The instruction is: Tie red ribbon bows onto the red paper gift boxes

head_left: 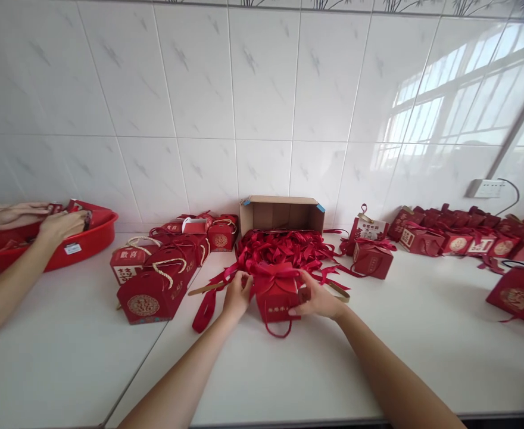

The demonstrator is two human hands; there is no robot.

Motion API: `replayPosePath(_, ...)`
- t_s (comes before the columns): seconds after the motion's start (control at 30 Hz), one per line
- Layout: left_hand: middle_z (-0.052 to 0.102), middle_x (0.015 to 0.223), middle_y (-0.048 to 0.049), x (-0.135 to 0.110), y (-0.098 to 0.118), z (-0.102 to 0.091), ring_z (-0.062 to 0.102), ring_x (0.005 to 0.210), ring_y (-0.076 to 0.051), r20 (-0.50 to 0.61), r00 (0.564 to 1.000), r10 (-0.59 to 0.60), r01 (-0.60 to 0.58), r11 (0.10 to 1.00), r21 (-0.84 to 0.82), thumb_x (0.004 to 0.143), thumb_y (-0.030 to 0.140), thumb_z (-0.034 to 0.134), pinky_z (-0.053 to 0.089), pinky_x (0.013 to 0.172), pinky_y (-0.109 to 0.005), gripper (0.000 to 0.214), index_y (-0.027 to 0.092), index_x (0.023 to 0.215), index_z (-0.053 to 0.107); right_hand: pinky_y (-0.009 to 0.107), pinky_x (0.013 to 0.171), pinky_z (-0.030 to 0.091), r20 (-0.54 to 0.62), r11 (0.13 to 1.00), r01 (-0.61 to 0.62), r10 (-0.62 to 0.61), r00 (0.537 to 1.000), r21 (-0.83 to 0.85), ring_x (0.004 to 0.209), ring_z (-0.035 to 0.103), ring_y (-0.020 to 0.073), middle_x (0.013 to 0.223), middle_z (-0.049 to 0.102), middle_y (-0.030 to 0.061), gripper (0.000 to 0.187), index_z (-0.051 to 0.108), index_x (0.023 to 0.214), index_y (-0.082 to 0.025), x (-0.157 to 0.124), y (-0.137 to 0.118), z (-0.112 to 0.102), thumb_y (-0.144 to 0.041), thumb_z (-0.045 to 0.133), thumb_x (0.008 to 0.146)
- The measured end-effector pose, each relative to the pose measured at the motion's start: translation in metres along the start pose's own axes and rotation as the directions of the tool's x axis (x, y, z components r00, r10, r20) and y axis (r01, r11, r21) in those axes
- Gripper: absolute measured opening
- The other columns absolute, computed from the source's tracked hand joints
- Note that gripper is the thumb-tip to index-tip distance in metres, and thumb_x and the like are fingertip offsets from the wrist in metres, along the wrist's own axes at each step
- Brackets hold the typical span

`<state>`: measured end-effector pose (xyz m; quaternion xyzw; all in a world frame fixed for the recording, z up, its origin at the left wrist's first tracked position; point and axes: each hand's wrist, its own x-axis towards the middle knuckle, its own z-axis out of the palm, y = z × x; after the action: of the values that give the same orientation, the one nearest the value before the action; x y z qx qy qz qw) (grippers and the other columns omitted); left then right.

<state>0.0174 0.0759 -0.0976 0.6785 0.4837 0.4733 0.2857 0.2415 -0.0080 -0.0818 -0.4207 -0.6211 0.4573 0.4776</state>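
Observation:
A small red gift box stands on the white table in front of me, with gold characters on its front. A bright red ribbon lies across its top, and a dark red cord loop hangs at its front. My left hand is closed in a pinch at the box's left, on the ribbon's end; the fingertips partly hide it. Around the right side of the box my right hand is closed, thumb on the front and index finger up by the ribbon.
Behind the box, a cardboard carton spills a heap of red ribbons. Rope-handled red boxes stand left; several ribboned boxes line the right. Far left, another person's hands work over a red basin.

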Motion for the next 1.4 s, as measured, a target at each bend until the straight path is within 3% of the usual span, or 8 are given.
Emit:
replayPosePath(0.1, 0.064, 0.081, -0.0037, 0.001, -0.001, 0.0, 0.061, 0.078, -0.021, -0.01, 1.0, -0.005, 0.005, 0.999, 0.039, 0.08, 0.037, 0.047, 0.046, 0.074, -0.033, 0.016, 0.021, 0.078, 0.05, 0.043, 0.071, 0.056, -0.399, 0.999, 0.047, -0.053, 0.915, -0.025, 0.084, 0.063, 0.0238, 0.107, 0.06, 0.0088, 0.098, 0.029, 0.135, -0.023, 0.006, -0.008, -0.011, -0.036, 0.082, 0.054)
replayPosePath(0.3, 0.063, 0.081, -0.0035, 0.001, 0.001, 0.0, 0.06, 0.077, -0.021, -0.006, 1.0, -0.005, 0.006, 0.996, 0.09, 0.077, 0.034, 0.048, 0.045, 0.072, -0.033, 0.012, 0.022, 0.075, 0.048, 0.049, 0.112, 0.028, -0.87, 0.869, -0.028, -0.493, 0.021, -0.493, 0.132, 0.029, 0.0318, 0.138, 0.027, 0.0171, 0.104, 0.02, 0.14, -0.015, -0.004, -0.014, -0.077, -0.043, 0.078, 0.058)
replayPosePath(0.4, 0.063, 0.08, -0.003, 0.001, 0.001, 0.0, 0.06, 0.078, -0.021, 0.015, 1.0, -0.002, 0.0, 0.995, 0.104, 0.076, 0.031, 0.048, 0.046, 0.071, -0.031, 0.01, 0.022, 0.075, 0.048, 0.047, 0.11, 0.032, -0.868, 0.883, -0.052, -0.467, -0.168, -0.466, 0.135, 0.022, 0.0308, 0.143, 0.011, 0.0212, 0.105, 0.011, 0.142, -0.011, -0.016, -0.011, -0.106, -0.039, 0.073, 0.062)
replayPosePath(0.6, 0.062, 0.08, -0.0026, 0.003, 0.002, 0.001, 0.061, 0.078, -0.019, 0.034, 0.999, -0.003, -0.001, 0.991, 0.131, 0.073, 0.024, 0.049, 0.046, 0.07, -0.029, 0.004, 0.022, 0.077, 0.047, 0.047, 0.105, 0.037, -0.987, 0.982, -0.115, -0.145, 0.072, -0.152, 0.131, 0.033, 0.031, 0.15, -0.011, 0.0197, 0.09, 0.002, 0.146, -0.013, -0.01, 0.012, -0.103, -0.032, 0.053, 0.073)
replayPosePath(0.77, 0.062, 0.082, -0.0023, 0.002, 0.002, 0.001, 0.06, 0.078, -0.018, 0.057, 0.998, 0.012, -0.021, 0.988, 0.154, 0.073, 0.021, 0.049, 0.046, 0.071, -0.029, 0.003, 0.021, 0.076, 0.049, 0.049, 0.114, 0.019, -0.962, 0.986, -0.117, -0.089, 0.257, -0.122, 0.139, 0.015, 0.0344, 0.151, 0.013, 0.0156, 0.077, 0.036, 0.136, -0.014, 0.004, 0.03, -0.08, -0.029, 0.059, 0.064)
replayPosePath(1.03, 0.063, 0.079, -0.0008, -0.003, 0.004, 0.0, 0.058, 0.071, -0.017, 0.111, 0.993, 0.038, -0.06, 0.977, 0.205, 0.073, 0.019, 0.048, 0.044, 0.067, -0.028, 0.004, 0.021, 0.073, 0.052, 0.04, 0.085, 0.055, -0.757, 0.968, 0.096, 0.119, 0.643, 0.234, 0.099, 0.064, 0.0238, 0.11, 0.063, 0.0074, 0.037, 0.06, 0.102, -0.02, 0.013, 0.033, -0.093, -0.027, 0.062, 0.066)
replayPosePath(1.27, 0.061, 0.076, 0.0001, -0.001, 0.001, 0.003, 0.055, 0.066, -0.016, 0.123, 0.991, 0.048, -0.076, 0.97, 0.232, 0.073, 0.02, 0.048, 0.042, 0.061, -0.026, 0.004, 0.021, 0.071, 0.051, 0.046, 0.077, 0.058, -0.673, 0.885, 0.118, 0.249, 0.697, 0.45, 0.09, 0.067, 0.0236, 0.094, 0.063, 0.0059, 0.029, 0.056, 0.095, -0.02, 0.023, 0.048, -0.131, -0.016, 0.063, 0.067)
replayPosePath(1.4, 0.06, 0.08, 0.0001, 0.0, 0.0, 0.005, 0.053, 0.065, -0.014, 0.105, 0.993, 0.051, -0.076, 0.965, 0.25, 0.071, 0.019, 0.049, 0.042, 0.063, -0.026, 0.002, 0.021, 0.071, 0.049, 0.041, 0.079, 0.058, -0.817, 0.878, 0.24, 0.243, 0.523, 0.415, 0.101, 0.062, 0.017, 0.117, 0.051, 0.0017, 0.046, 0.042, 0.116, -0.033, 0.018, 0.058, -0.158, -0.02, 0.055, 0.073)
